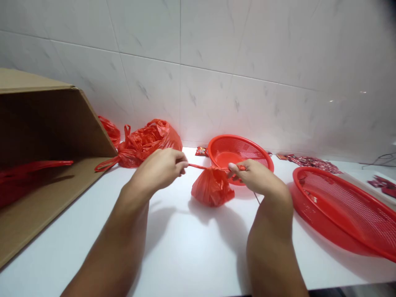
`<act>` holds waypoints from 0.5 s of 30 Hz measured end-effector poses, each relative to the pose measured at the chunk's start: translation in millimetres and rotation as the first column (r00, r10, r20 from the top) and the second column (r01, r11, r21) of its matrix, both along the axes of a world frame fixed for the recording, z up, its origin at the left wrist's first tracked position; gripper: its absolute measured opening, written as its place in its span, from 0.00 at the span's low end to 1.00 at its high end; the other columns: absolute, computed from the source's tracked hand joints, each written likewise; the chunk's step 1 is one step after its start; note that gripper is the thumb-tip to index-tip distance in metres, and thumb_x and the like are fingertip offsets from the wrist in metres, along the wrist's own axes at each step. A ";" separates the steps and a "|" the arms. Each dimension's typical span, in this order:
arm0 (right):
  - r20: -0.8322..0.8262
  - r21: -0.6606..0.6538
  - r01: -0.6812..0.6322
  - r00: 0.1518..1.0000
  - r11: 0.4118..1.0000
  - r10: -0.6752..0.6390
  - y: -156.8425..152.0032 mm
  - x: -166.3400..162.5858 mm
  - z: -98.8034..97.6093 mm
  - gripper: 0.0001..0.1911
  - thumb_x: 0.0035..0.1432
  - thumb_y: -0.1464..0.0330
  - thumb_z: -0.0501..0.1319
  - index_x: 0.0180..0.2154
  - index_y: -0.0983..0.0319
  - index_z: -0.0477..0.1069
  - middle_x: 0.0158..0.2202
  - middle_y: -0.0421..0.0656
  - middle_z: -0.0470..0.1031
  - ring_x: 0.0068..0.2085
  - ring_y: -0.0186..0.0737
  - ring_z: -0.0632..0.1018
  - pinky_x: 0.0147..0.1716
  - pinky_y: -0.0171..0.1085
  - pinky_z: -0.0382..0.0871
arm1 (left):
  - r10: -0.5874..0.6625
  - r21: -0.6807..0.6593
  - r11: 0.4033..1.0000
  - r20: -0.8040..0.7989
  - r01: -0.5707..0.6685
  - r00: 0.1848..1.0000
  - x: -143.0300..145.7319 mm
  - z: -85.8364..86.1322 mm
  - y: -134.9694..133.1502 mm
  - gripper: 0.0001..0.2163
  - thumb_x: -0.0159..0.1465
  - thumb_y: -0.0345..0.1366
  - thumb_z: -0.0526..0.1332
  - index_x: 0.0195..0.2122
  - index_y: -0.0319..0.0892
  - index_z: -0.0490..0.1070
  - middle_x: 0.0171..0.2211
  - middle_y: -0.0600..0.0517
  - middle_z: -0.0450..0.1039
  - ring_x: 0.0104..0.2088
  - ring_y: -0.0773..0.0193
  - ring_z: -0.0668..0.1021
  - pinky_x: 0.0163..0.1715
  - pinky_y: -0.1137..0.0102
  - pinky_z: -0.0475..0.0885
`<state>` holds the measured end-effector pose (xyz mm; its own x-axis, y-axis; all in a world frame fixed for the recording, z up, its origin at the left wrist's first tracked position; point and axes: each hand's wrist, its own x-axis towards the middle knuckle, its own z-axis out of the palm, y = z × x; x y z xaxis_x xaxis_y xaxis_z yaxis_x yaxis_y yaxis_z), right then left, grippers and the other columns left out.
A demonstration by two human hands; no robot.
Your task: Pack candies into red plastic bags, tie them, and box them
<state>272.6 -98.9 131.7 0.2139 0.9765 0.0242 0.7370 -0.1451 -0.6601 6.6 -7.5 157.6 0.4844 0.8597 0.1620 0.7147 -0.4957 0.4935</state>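
A small red plastic bag [213,189], bulging with contents I cannot see, is between my two hands at the middle of the white table. My left hand [168,165] is closed on one twisted end of the bag, drawn out to the left. On the other side, my right hand [247,173] grips the opposite end near the bag's neck. Both ends are stretched nearly level, and the bag's body hangs just below them, at or close to the tabletop. Directly behind it stands a round red plastic basket [227,159], partly covered by my right hand.
At the left, a cardboard box [95,128] lies open toward me with red plastic inside. Tied red bags [148,142] rest by the tiled wall. To the right are a larger red basket [334,222] and a pile of small red packets [315,163]. One packet [201,151] lies behind.
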 end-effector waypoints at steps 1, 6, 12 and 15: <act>-0.024 -0.095 0.035 0.999 0.995 -0.037 2.2 9.5 -3.7 0.25 0.72 0.51 0.57 0.33 0.58 0.84 0.39 0.47 0.86 0.39 0.48 0.85 0.40 0.44 0.77 | 0.046 -0.008 0.999 -0.056 -0.046 0.997 -5.3 0.2 4.3 0.10 0.65 0.38 0.62 0.27 0.47 0.79 0.29 0.54 0.82 0.29 0.61 0.81 0.26 0.69 0.66; -0.236 -0.037 0.034 0.971 0.999 -0.041 2.1 21.0 -6.3 0.28 0.71 0.47 0.58 0.32 0.62 0.80 0.42 0.51 0.85 0.36 0.43 0.86 0.36 0.38 0.79 | 0.101 0.094 0.990 0.084 -0.108 0.991 -5.0 3.8 1.4 0.09 0.66 0.37 0.61 0.30 0.47 0.79 0.30 0.54 0.82 0.30 0.60 0.80 0.27 0.69 0.66; -0.466 0.098 -0.588 0.686 0.803 0.559 12.9 -31.2 -7.6 0.25 0.67 0.45 0.64 0.37 0.61 0.80 0.45 0.49 0.84 0.40 0.43 0.86 0.40 0.40 0.83 | -0.237 0.165 0.967 0.299 0.194 0.925 20.1 2.5 -36.4 0.10 0.71 0.39 0.58 0.40 0.48 0.80 0.36 0.55 0.83 0.36 0.62 0.82 0.35 0.69 0.73; -0.415 0.032 -0.617 0.707 0.786 0.572 21.4 -40.3 -11.8 0.24 0.66 0.47 0.65 0.35 0.62 0.79 0.34 0.43 0.82 0.37 0.39 0.84 0.42 0.39 0.82 | -0.267 0.139 0.960 0.190 0.244 0.945 15.7 -2.6 -43.7 0.19 0.69 0.46 0.63 0.60 0.50 0.74 0.48 0.50 0.82 0.44 0.57 0.83 0.38 0.67 0.75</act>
<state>232.3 -77.5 119.9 -0.4431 0.8958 -0.0352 0.3829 0.1537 -0.9109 22.3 -51.3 155.0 0.6313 0.6819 0.3696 0.4458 -0.7089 0.5465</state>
